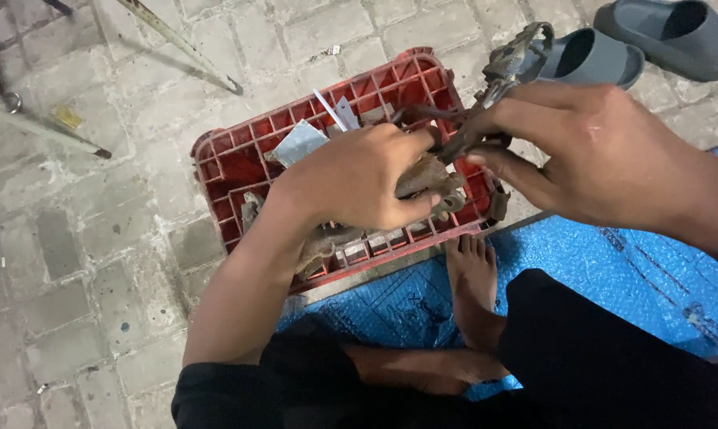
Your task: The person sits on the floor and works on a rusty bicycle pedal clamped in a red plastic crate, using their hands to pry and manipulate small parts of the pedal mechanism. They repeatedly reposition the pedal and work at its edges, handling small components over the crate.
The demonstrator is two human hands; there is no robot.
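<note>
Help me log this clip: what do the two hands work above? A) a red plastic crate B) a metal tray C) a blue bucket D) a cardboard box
A: both the left hand and right hand grip rusty metal parts over a red plastic crate set on paving.

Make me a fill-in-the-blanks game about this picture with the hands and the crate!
1. The crate on the paving is coloured ____.
2. The person's bare foot rests on a ____ mat.
3. Both the left hand and the right hand hold rusty ____ parts.
4. Two grey ____ lie beyond the crate.

Missing words: red; blue; metal; sandals
</note>
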